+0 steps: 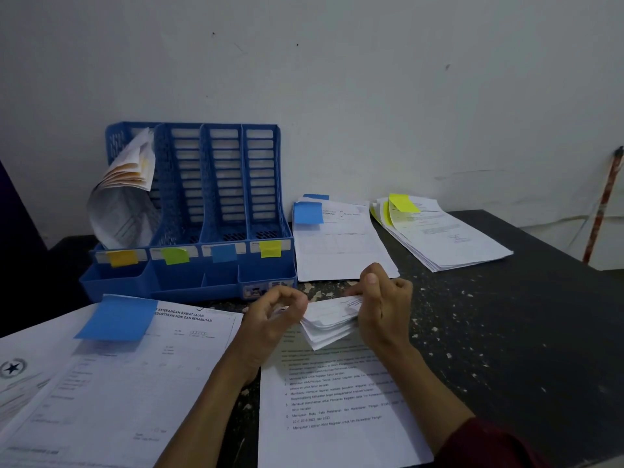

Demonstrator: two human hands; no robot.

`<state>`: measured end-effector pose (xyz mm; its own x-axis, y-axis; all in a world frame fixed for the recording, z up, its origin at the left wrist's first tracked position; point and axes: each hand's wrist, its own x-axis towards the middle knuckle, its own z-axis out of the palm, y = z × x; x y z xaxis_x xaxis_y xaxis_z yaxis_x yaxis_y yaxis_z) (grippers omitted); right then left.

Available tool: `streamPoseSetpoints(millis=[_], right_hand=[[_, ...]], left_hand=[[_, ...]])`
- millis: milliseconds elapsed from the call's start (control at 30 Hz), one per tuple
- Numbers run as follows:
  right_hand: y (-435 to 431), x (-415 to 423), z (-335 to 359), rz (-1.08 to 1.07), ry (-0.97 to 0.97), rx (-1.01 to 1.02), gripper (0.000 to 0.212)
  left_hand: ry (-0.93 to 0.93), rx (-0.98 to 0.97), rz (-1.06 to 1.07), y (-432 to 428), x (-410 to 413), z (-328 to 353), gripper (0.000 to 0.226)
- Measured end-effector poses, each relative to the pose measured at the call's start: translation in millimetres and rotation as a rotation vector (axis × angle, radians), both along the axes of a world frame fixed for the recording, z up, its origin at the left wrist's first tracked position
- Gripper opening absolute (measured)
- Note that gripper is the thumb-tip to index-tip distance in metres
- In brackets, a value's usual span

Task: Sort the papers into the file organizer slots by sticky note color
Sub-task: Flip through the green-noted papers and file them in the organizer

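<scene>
Sorting is only just getting going. The organizer is standing at the back of the counter, and only its leftmost, orange-tagged slot is holding papers, which are curling over its edge. The green, blue and yellow slots are looking empty. A blue pile and a yellow pile are lying beside it, waiting. A blue-noted sheet is lying near left. The left hand and right hand are pinching a bundle with curled fingers, just above a printed sheet.
</scene>
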<state>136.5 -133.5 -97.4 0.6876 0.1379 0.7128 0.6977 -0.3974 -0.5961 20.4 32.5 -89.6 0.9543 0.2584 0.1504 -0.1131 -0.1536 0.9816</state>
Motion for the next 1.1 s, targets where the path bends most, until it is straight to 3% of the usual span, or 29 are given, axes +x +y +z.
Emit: streamPoseSetpoints(millis=[100, 233, 333, 433, 600, 700, 800, 933, 1100], right_hand=[[1.1, 0.6, 1.1, -0.02, 0.032, 0.03, 0.071], [1.2, 1.2, 2.3, -0.028, 0.103, 0.064, 0.067], [1.7, -0.4, 3.8, -0.019, 0.114, 0.069, 0.062], [2.1, -1.9, 4.9, -0.02, 0.111, 0.079, 0.052], [1.6, -1.8, 5.5, -0.027, 0.03, 0.111, 0.051], [-0.6, 5.7, 4.7, -0.13, 0.015, 0.155, 0.051], [-1.2, 11.2, 8.3, -0.175, 0.117, 0.243, 0.053], [-4.9, 8.8, 13.2, 0.082, 0.386, 0.41, 0.073], [-7.6, 6.0, 16.1, 0.155, 0.523, 0.377, 0.055]], left_hand=[[0.058, 0.009, -0.144, 4.2, -3.1, 2.5, 0.09], [0.134, -0.009, -0.254, 8.7, -6.3, 7.0, 0.077], [0.13, 0.149, -0.13, 3.0, -2.0, 6.5, 0.057], [0.076, 0.174, -0.036, -0.4, 2.2, 2.7, 0.028], [0.096, 0.027, 0.067, -7.9, 1.0, 2.1, 0.017], [0.073, -0.102, 0.122, -8.6, 1.0, 2.8, 0.03], [0.054, -0.167, 0.19, -8.3, 1.8, 4.8, 0.029], [0.055, -0.231, 0.258, -8.0, 2.8, 6.4, 0.015], [0.077, -0.276, 0.24, -6.7, -0.5, 8.6, 0.022]])
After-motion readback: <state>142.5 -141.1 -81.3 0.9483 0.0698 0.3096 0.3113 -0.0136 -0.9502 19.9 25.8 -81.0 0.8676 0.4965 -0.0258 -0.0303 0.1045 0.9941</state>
